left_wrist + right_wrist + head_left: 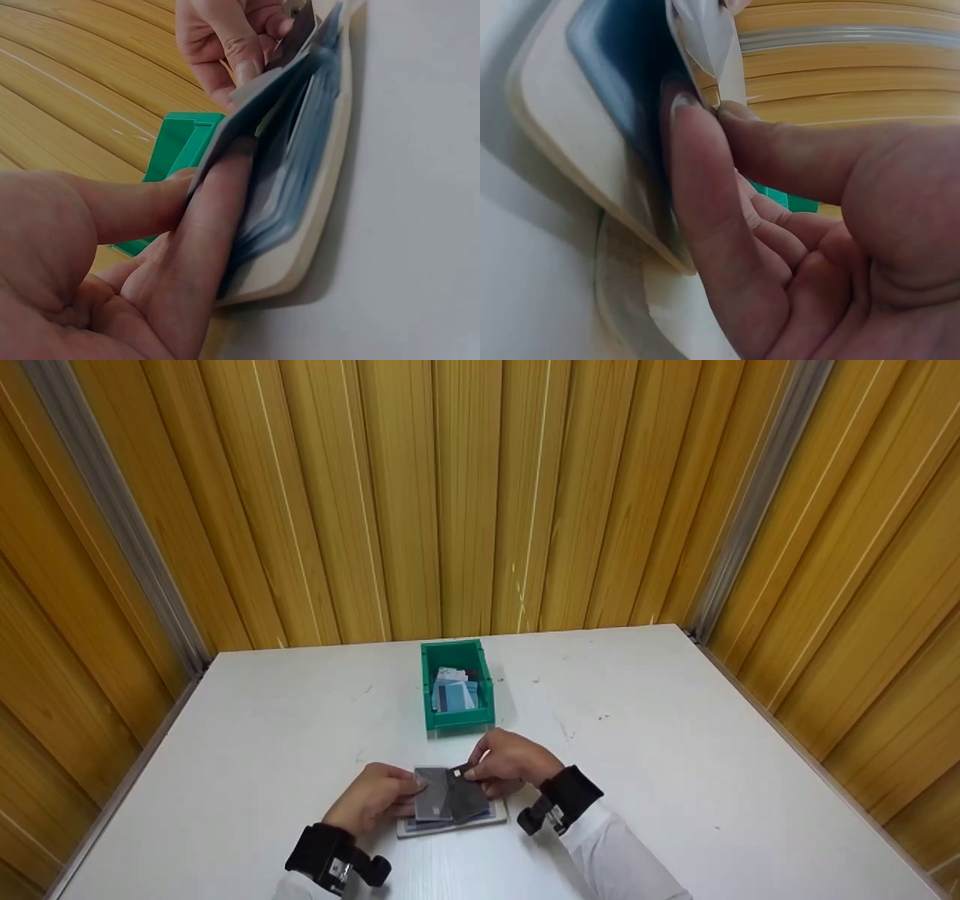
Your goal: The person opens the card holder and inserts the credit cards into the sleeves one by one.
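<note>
A card holder (450,827) with a cream cover and a stack of plastic sleeve pages (300,180) lies spread on the table. My left hand (379,795) pinches the left side of a raised sleeve page (433,802) between thumb and index finger. A dark bank card (468,799) with a small chip is pinched by my right hand (514,761) at its upper right. Tilted, the card overlaps the right edge of the raised page. Close up in the right wrist view, thumb and index finger (705,180) grip the card's edge above the cream cover (577,142).
Behind the hands stands a green bin (459,727) with several blue and white cards (456,696) in it. The white table (637,780) meets wood-patterned walls (465,510) at the back and sides. Black straps (322,856) with cameras sit on both wrists.
</note>
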`<state>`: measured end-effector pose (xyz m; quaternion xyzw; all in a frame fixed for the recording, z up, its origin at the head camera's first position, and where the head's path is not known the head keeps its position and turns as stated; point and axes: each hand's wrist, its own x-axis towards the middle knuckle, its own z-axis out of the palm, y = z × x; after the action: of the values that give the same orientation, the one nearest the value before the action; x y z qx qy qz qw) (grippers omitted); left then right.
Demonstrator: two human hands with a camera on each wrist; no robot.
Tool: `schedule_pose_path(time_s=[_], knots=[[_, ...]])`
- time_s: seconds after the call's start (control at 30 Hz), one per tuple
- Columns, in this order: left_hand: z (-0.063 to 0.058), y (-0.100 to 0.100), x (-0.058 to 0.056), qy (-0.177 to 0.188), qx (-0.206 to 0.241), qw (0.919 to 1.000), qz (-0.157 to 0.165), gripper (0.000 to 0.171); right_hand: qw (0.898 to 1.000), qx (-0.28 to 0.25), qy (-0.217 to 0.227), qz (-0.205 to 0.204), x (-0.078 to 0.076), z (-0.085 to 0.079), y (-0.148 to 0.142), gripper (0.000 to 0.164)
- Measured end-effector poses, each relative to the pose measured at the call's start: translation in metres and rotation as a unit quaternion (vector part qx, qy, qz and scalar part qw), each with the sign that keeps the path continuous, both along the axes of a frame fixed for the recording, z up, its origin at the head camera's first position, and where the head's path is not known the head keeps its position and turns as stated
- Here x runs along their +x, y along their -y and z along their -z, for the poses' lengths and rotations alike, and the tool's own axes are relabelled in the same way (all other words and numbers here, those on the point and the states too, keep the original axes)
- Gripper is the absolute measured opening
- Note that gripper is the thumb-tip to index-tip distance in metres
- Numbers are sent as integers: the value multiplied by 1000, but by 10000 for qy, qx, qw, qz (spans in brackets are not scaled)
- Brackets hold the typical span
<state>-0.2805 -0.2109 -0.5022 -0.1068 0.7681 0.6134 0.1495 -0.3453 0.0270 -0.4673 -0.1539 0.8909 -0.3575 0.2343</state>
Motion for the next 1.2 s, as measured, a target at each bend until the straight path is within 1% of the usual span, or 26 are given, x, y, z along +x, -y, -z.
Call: schedule_pose_path(time_s=[0.07, 0.17, 0.3, 0.37, 0.53, 0.63, 0.77, 0.87, 1.0, 1.13, 1.2], knots=[[0, 0, 0, -9, -24, 10000, -12, 31, 10000, -34, -83, -17, 2, 0, 2, 12], [0, 0, 1, -48, -141, 9999, -54, 30, 9997, -224, -46, 71, 6, -1, 5, 12], [-1, 0, 1, -84, -307, 9995, -49, 29, 9981, -509, 157, 300, 11, 0, 11, 13], [-1, 1, 1, -95, -338, 9994, -9, 31, 9974, -586, 187, 380, 13, 1, 14, 14], [-1, 2, 0, -23, -210, 9997, 126, 37, 9958, -769, 224, 444, 16, 4, 21, 17], [-1, 2, 1, 43, -120, 9998, 182, 41, 9964, -738, 160, 385, 17, 4, 22, 16], [0, 1, 2, 45, 76, 9997, 221, 43, 9989, -418, -123, 188, 18, 0, 19, 11], [1, 0, 2, -2, 215, 9994, 254, 40, 9994, -252, -235, 17, 19, -4, 15, 9], [1, 0, 2, 1, 163, 9996, 218, 39, 9992, -185, -333, -140, 20, -6, 15, 9], [1, 1, 1, 54, 32, 9998, 212, 43, 9988, -147, -430, -168, 20, -5, 17, 9], [1, 2, 1, 46, -25, 9996, 276, 46, 9990, -160, -399, -141, 20, -4, 19, 9]])
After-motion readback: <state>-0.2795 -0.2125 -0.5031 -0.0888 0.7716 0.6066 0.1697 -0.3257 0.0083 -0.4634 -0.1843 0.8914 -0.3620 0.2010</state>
